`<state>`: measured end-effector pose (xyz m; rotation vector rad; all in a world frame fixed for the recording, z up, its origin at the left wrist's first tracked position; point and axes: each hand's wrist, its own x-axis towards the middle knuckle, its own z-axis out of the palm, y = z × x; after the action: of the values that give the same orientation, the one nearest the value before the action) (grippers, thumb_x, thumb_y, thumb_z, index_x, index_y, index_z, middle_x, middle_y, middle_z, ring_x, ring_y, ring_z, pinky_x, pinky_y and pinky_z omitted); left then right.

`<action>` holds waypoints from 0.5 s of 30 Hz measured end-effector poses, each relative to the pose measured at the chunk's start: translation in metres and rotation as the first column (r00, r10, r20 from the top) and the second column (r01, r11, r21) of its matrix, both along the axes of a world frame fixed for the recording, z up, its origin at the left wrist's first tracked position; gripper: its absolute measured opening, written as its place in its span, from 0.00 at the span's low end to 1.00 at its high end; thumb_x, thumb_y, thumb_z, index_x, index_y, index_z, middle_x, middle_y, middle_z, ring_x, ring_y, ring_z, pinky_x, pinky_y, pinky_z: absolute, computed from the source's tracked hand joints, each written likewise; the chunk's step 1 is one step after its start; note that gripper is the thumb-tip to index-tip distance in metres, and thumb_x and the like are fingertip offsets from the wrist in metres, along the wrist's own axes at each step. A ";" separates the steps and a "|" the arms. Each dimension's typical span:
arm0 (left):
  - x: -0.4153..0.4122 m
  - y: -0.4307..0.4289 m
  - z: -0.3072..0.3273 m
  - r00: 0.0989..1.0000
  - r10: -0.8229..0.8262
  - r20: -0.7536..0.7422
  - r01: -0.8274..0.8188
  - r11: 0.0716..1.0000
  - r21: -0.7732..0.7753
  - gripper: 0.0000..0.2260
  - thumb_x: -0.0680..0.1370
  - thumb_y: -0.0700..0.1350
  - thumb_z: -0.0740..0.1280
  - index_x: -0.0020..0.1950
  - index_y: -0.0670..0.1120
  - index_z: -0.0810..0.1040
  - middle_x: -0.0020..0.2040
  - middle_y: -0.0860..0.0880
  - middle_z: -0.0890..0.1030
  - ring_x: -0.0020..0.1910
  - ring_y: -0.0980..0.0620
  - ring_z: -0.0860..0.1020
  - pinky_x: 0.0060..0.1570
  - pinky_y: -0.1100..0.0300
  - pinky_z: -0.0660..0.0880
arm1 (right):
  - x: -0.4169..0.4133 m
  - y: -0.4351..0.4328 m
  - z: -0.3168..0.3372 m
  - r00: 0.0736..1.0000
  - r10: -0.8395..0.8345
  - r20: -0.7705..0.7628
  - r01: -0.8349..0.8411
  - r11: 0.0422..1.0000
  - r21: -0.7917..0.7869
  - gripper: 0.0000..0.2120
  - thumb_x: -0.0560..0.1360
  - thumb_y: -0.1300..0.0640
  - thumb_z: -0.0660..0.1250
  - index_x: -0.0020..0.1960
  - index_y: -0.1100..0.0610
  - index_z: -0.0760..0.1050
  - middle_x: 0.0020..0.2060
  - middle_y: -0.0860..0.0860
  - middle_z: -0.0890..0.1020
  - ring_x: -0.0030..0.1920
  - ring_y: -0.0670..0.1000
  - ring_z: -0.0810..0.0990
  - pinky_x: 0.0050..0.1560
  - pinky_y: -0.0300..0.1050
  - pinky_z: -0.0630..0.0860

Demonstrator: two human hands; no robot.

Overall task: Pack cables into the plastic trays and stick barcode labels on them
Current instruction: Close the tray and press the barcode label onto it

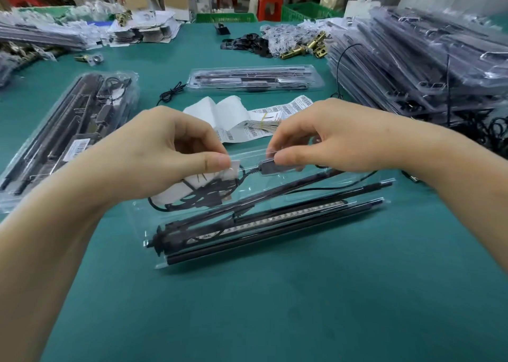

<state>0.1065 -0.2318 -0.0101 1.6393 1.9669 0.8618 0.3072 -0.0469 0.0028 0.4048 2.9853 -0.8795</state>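
A clear plastic tray [275, 218] lies on the green table in front of me, holding black rods, an LED strip and a coiled black cable [192, 199]. My left hand [165, 152] pinches a small white label [231, 169] at the tray's upper left, over the cable coil. My right hand [316, 139] grips the cable's black plug [268, 167] at the tray's upper edge. A strip of barcode labels [275, 114] lies just beyond my hands.
A packed tray [253, 78] lies farther back in the middle. Finished packs [68, 130] are stacked at the left. A tall pile of trays [426, 67] stands at the right, with loose black cables [489, 130] beside it. Brass fittings [305, 46] lie at the back.
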 end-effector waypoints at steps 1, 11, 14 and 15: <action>0.000 0.001 0.000 1.000 0.006 0.003 -0.006 1.000 -0.004 0.14 0.70 0.64 0.72 0.46 0.56 0.86 0.36 0.48 0.84 0.39 0.38 0.80 0.42 0.45 0.79 | 0.000 0.001 -0.001 1.000 0.003 -0.001 -0.003 1.000 0.000 0.07 0.78 0.44 0.69 0.53 0.44 0.82 0.40 0.37 0.85 0.43 0.39 0.84 0.47 0.47 0.83; -0.016 0.008 -0.003 0.999 -0.009 0.043 0.016 0.984 -0.176 0.17 0.69 0.69 0.70 0.50 0.60 0.86 0.46 0.56 0.87 0.48 0.52 0.85 0.57 0.45 0.80 | -0.011 0.024 -0.005 0.992 0.048 0.113 -0.045 0.999 -0.028 0.08 0.77 0.47 0.73 0.53 0.49 0.81 0.41 0.43 0.87 0.42 0.43 0.84 0.50 0.43 0.79; -0.019 0.018 -0.005 0.995 -0.088 0.052 0.099 0.947 -0.305 0.21 0.71 0.72 0.70 0.53 0.58 0.85 0.47 0.56 0.87 0.47 0.58 0.85 0.51 0.61 0.78 | -0.024 0.031 -0.009 0.982 0.067 0.177 -0.063 0.998 -0.026 0.08 0.78 0.46 0.71 0.51 0.50 0.81 0.41 0.44 0.87 0.41 0.45 0.84 0.51 0.52 0.81; -0.020 0.022 -0.010 0.995 -0.085 0.056 0.098 0.943 -0.318 0.20 0.72 0.70 0.70 0.52 0.56 0.86 0.46 0.53 0.87 0.44 0.57 0.84 0.51 0.59 0.77 | -0.027 0.034 -0.011 0.976 0.074 0.204 -0.065 0.997 -0.051 0.08 0.78 0.47 0.71 0.51 0.51 0.81 0.41 0.45 0.87 0.41 0.45 0.84 0.51 0.51 0.81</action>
<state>0.0864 -0.2101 -0.0203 1.4951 1.8702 0.5038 0.2800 -0.0129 -0.0085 0.3640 2.7688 -0.8388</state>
